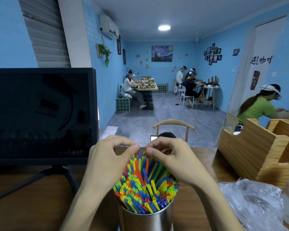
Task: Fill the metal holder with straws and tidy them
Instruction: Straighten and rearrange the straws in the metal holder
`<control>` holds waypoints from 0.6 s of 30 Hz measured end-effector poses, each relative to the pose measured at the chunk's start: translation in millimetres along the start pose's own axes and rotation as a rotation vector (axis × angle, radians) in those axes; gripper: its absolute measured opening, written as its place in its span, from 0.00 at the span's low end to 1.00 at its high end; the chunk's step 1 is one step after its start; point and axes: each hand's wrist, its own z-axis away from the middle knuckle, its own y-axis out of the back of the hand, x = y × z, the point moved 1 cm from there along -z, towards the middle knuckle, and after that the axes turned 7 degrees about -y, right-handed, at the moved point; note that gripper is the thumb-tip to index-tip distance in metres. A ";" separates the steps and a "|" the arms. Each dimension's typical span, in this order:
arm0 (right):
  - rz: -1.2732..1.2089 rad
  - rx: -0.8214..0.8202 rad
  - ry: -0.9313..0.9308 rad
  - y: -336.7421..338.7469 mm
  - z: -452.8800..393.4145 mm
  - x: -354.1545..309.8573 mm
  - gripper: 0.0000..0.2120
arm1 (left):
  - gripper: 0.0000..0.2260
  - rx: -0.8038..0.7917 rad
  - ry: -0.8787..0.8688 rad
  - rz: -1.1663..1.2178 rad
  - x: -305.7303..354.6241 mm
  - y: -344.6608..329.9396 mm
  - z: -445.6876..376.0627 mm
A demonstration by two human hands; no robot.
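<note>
— While both hands were up over the bundle, what were they actually doing?

— The left hand [111, 157] and the right hand [171, 158] arched toward each other above the straws [145, 185], thumb and forefinger of each curled into a pinch, the tips nearly meeting. They seemed to nip the tops of the tallest straws at the far side, though what sat between the fingertips was too small to tell for certain.

— And the holder?

— The metal holder [145, 219] stood on the wooden surface [40, 197] at the bottom of the view, between the forearms, already packed. Some straws stood higher and leaned away from the person; the near ones sat lower and more level.

— So the filling looked nearly done?

— I judged so. What remained was tidying.

— How should that have gone?

— Gently. Thin plastic straws kink if squeezed, so a light pinch near the tips was right, easing the tall ones down rather than forcing them. Pressing from both sides together would have kept the bundle from splaying.

— Any risk?

— Shoving the tall leaners sideways could have tipped the holder. The clear plastic bag [250, 202] lay close on the right, the dark monitor [40, 114] to the left, the wooden organiser [257, 152] beyond.
</note>
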 end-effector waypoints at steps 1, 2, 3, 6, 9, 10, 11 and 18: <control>0.001 -0.001 0.004 0.3 0.5 -0.5 0.04 | 0.03 0.072 -0.055 0.016 3.9 1.7 0.2; 0.007 0.001 0.015 0.9 1.5 -1.4 0.07 | 0.02 0.157 -0.106 0.046 8.3 3.8 0.9; 0.012 0.004 0.037 1.9 2.7 -2.7 0.10 | 0.02 0.251 -0.143 0.098 13.5 6.7 2.2; -0.010 -0.046 0.119 5.2 7.6 -10.7 0.15 | 0.03 0.543 -0.241 0.289 30.6 17.3 7.6; -0.061 -0.101 0.150 5.0 11.7 -18.6 0.11 | 0.07 0.740 -0.298 0.456 37.9 28.9 10.5; -0.067 -0.096 0.154 4.0 12.1 -19.8 0.08 | 0.10 0.776 -0.282 0.490 37.8 31.9 10.2; -0.064 -0.082 0.158 3.1 12.0 -20.1 0.07 | 0.12 0.805 -0.256 0.514 37.0 33.9 9.9; -0.431 0.044 0.108 18.3 9.5 -16.8 0.07 | 0.02 0.703 -0.074 0.656 19.2 24.7 -1.4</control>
